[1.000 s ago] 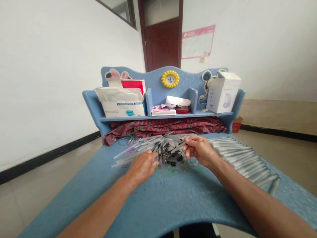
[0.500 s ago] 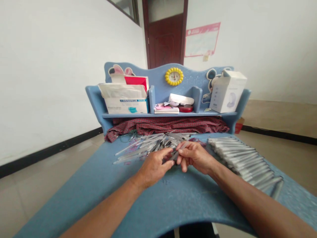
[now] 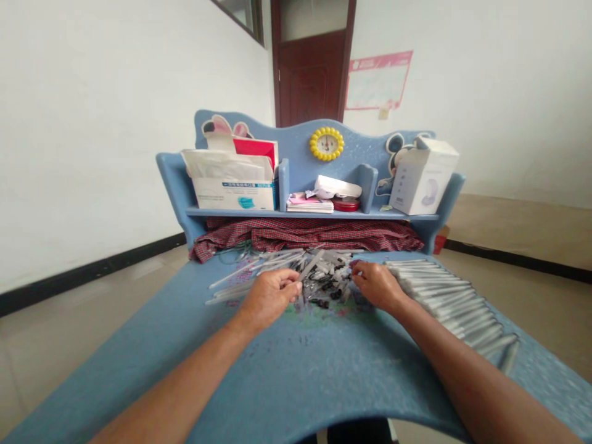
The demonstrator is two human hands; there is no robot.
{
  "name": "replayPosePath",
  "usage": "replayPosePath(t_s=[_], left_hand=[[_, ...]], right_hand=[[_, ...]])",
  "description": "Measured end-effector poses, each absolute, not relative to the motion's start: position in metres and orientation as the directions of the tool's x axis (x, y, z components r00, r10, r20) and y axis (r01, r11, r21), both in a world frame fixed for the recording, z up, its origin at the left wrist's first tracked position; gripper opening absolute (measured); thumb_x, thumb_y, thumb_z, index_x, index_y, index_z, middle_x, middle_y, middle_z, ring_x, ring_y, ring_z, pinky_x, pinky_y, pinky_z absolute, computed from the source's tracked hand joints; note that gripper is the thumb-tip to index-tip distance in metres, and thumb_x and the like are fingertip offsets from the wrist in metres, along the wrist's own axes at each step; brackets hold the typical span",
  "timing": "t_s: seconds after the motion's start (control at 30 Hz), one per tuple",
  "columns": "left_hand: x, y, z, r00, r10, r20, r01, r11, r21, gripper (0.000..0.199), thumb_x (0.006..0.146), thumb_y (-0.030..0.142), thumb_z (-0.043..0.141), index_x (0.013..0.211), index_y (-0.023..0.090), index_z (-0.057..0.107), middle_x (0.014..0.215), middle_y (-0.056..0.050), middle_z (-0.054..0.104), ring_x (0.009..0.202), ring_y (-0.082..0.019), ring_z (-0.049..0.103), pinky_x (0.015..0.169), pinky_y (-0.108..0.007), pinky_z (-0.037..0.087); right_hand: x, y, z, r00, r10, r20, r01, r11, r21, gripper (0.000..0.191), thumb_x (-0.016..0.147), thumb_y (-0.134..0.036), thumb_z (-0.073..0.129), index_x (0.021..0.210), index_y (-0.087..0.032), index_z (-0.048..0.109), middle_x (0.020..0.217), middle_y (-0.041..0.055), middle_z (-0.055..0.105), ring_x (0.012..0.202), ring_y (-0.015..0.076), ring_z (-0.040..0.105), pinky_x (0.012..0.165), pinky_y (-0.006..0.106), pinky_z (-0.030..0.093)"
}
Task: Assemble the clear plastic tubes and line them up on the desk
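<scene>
My left hand point(image 3: 271, 297) pinches a frosted, translucent pen barrel point(image 3: 311, 265) between thumb and fingers, its far end pointing up and right over a loose pile. My right hand point(image 3: 377, 285) is at the right side of that pile, fingers curled together; what they hold, if anything, is hidden. Between the hands lie small black and clear pen parts point(image 3: 324, 290), probably caps and tips. More whitish pen barrels point(image 3: 231, 290) fan out behind and left of my left hand. To the right of my right arm, a stack of pens point(image 3: 439, 293) lies side by side.
The blue desk point(image 3: 296, 376) has a curved front edge. A checked red cloth point(image 3: 309, 235) is bunched under the blue shelf point(image 3: 259, 214). On the shelf are a mask box point(image 3: 235, 192), papers, a red round tin point(image 3: 346, 205) and a white box point(image 3: 425, 176).
My hands were together over the pile's front and have moved apart. My left hand now holds the barrel alone; my right hand has shifted right to the small parts.
</scene>
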State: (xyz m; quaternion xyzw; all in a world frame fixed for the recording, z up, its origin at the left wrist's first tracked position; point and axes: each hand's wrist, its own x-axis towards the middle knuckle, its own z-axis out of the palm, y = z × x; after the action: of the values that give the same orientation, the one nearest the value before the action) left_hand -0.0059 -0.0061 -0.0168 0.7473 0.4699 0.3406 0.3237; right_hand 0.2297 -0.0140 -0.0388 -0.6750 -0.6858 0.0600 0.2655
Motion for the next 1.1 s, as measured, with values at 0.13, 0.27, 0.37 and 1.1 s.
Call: replayPosePath(t_s=[0.13,0.27,0.37,1.1], left_hand=[[-0.009,-0.003,-0.020,0.328,0.920,0.214,0.513,-0.364,0.778,0.020,0.070,0.029,0.050,0.079,0.015,0.062,0.060,0.002,0.060,0.055,-0.012,0.056,0.054,-0.022,0.042],[-0.012,-0.001,-0.023,0.368,0.902,0.227,0.541,-0.406,0.737,0.022,0.070,0.032,0.050,0.079,0.015,0.063,0.059,0.002,0.059,0.055,-0.013,0.055,0.055,-0.023,0.041],[-0.016,0.002,-0.023,0.368,0.898,0.241,0.558,-0.421,0.716,0.023,0.069,0.031,0.051,0.080,0.015,0.065,0.060,0.002,0.060,0.056,-0.014,0.055,0.054,-0.022,0.040],[-0.062,0.028,-0.012,0.436,0.850,0.295,0.770,-0.522,0.367,0.021,0.072,0.023,0.048,0.078,0.018,0.067,0.070,0.001,0.065,0.069,-0.015,0.057,0.064,-0.022,0.037]], right_hand=[[0.221,-0.017,-0.037,-0.021,0.979,0.204,0.988,0.051,-0.143,0.026,0.080,-0.026,0.042,0.093,-0.021,0.064,0.091,0.0098,0.067,0.088,0.0222,0.061,0.073,0.030,0.043],[0.213,-0.018,-0.036,-0.031,0.990,0.139,1.000,0.031,0.007,0.029,0.083,-0.025,0.040,0.098,-0.019,0.063,0.094,0.0142,0.065,0.089,0.0241,0.061,0.073,0.032,0.044],[0.211,-0.017,-0.037,-0.051,0.987,0.152,0.997,0.041,0.069,0.029,0.083,-0.025,0.038,0.098,-0.017,0.062,0.091,0.0155,0.065,0.087,0.0252,0.061,0.071,0.033,0.044],[0.218,-0.026,-0.036,-0.012,0.959,0.282,0.998,0.028,-0.051,0.031,0.086,-0.029,0.033,0.108,-0.026,0.056,0.085,0.0063,0.068,0.077,0.0204,0.064,0.061,0.026,0.038]])
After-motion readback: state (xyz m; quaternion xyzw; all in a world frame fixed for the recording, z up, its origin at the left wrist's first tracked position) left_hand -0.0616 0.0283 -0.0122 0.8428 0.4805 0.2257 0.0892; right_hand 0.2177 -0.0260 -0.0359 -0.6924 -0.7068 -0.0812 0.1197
